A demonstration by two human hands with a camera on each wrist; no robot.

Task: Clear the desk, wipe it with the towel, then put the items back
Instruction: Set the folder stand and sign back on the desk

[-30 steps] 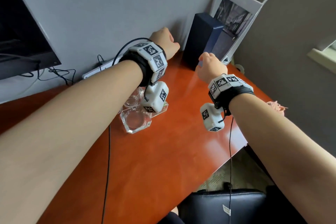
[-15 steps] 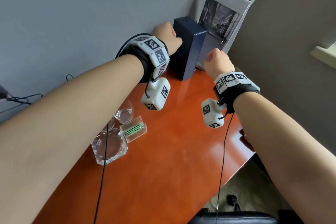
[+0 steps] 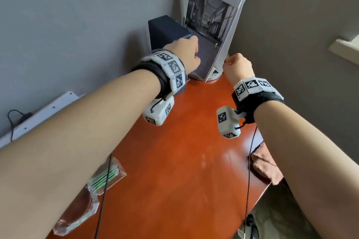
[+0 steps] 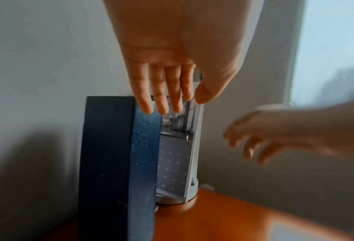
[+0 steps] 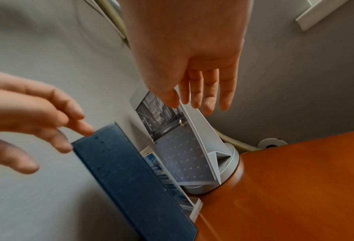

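Head view: left hand (image 3: 184,52) over blue box (image 3: 165,29), fingers (image 4: 161,101) straight.

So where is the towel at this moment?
In the head view the towel lies at the desk's right edge, partly hidden under the right forearm, away from both hands.

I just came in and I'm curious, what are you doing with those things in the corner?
A person is reaching both hands into the corner of an orange-brown desk. The left hand is at the top of a dark blue box with straight fingers, and the right hand is open beside a standing calendar. Neither thing is gripped or lifted yet. A pinkish towel lies at the desk's right edge, and some clear glass dishes sit nearer on the left.
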